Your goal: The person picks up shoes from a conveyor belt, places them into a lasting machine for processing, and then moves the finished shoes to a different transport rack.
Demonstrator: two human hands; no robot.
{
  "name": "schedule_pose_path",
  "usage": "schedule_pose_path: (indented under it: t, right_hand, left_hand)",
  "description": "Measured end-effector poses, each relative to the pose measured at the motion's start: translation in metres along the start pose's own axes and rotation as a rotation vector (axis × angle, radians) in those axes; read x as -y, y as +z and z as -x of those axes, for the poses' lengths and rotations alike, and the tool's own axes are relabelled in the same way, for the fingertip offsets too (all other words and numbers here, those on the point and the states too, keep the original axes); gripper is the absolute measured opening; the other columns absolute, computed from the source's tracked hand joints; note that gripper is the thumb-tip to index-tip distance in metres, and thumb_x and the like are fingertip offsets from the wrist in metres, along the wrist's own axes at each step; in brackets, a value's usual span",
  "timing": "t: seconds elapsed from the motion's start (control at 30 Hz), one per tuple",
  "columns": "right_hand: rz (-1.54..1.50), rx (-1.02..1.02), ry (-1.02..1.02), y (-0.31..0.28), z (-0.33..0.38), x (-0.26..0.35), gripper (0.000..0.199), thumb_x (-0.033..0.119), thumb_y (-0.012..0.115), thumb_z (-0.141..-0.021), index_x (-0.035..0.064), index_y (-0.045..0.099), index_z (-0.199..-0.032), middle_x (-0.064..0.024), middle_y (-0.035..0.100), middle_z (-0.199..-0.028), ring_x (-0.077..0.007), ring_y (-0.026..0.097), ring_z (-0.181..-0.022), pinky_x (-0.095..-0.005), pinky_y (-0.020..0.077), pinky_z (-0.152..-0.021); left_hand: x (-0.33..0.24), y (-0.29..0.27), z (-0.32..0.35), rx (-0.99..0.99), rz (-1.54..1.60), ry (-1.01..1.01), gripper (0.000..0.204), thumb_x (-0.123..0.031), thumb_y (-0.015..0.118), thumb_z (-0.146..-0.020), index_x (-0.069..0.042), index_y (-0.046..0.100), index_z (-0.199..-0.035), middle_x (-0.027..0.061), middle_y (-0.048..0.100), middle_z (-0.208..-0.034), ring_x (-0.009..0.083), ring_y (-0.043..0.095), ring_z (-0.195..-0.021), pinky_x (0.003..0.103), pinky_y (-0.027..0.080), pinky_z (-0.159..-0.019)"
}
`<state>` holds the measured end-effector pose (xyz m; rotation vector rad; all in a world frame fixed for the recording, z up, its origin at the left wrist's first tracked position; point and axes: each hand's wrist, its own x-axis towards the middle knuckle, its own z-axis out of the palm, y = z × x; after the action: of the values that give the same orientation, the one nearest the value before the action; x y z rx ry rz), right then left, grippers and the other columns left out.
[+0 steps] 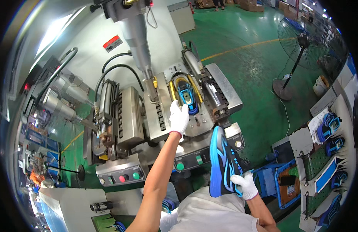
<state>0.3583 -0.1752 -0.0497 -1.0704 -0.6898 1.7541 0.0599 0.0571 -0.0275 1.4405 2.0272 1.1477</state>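
Observation:
In a white glove, my left hand (pixel 179 116) reaches over the metal press, its fingers apart. It is beside a black and blue shoe (pixel 186 97) that sits in the press cradle between yellow pads (pixel 196 88). Whether the fingertips touch that shoe, I cannot tell. A blue and black sneaker (pixel 224 164) is held on its side, toe pointing away, in front of the machine's control panel (pixel 194 159). My gloved right hand (pixel 245 185) grips this sneaker at its collar end; the fingers behind it are hidden.
A second press station (pixel 128 116) stands to the left, with a button panel (pixel 123 174) below. A rack (pixel 322 189) holding several shoes is at the right, beside a blue crate (pixel 287 181). Farther off stands a fan (pixel 302 40) on the green floor.

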Motion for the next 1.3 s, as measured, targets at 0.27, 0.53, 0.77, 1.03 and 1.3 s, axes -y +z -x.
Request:
schedule_pose_path:
  t: [0.27, 0.53, 0.77, 1.03, 1.3]
  right_hand:
    - [0.131, -0.256, -0.077, -0.013, 0.008, 0.045, 0.061, 0.008, 0.083, -0.072, -0.0018, 0.064, -0.129, -0.0082, 0.070, -0.113, -0.0178, 0.064, -0.097, -0.0365, 0.0527, -0.089]
    - [0.234, -0.309, -0.013, 0.023, -0.046, 0.065, 0.040, 0.007, 0.085, -0.077, -0.0043, 0.068, -0.111, -0.0055, 0.071, -0.101, -0.0135, 0.064, -0.083, -0.0325, 0.0548, -0.078]
    - [0.374, 0.122, -0.086, 0.109, -0.237, 0.103, 0.021, 0.013, 0.085, -0.080, -0.0020, 0.075, -0.090, -0.0029, 0.071, -0.077, -0.0113, 0.062, -0.065, -0.0321, 0.0538, -0.061]
    - [1.668, 0.041, -0.495, 0.214, -0.487, 0.014, 0.049, 0.036, 0.065, -0.076, -0.0074, 0.071, -0.098, -0.0303, 0.070, -0.106, -0.0402, 0.066, -0.111, -0.0434, 0.0516, -0.099]
    - [1.472, 0.165, -0.486, 0.190, -0.508, 0.014, 0.047, 0.043, 0.080, -0.071, -0.0014, 0.067, -0.072, -0.0155, 0.066, -0.070, -0.0230, 0.062, -0.067, -0.0426, 0.0505, -0.068]
  left_hand:
    - [0.056, 0.111, -0.104, -0.065, -0.441, -0.124, 0.093, -0.036, 0.064, -0.093, 0.013, 0.015, -0.154, 0.0357, 0.046, -0.142, 0.0464, 0.053, -0.129, 0.050, 0.042, -0.110]
    - [0.009, -0.031, -0.063, 0.123, 0.157, -0.244, 0.029, -0.020, 0.068, -0.091, 0.002, 0.066, -0.109, 0.0079, 0.071, -0.101, 0.0194, 0.065, -0.091, 0.036, 0.053, -0.084]
    - [0.027, -0.153, 0.146, 0.071, 0.576, -0.262, 0.048, -0.006, 0.063, -0.094, -0.001, 0.050, -0.140, 0.0074, 0.060, -0.129, 0.0155, 0.056, -0.115, 0.031, 0.045, -0.102]
    - [0.065, -0.244, 0.443, -0.277, 0.119, -0.869, 0.035, -0.014, 0.073, -0.090, 0.000, 0.061, -0.120, 0.0098, 0.063, -0.099, 0.0212, 0.059, -0.098, 0.038, 0.051, -0.091]
    - [0.189, -0.191, 0.595, -0.889, -0.421, -1.139, 0.055, -0.022, 0.066, -0.091, -0.003, 0.049, -0.140, 0.0195, 0.066, -0.120, 0.0339, 0.064, -0.111, 0.043, 0.049, -0.099]
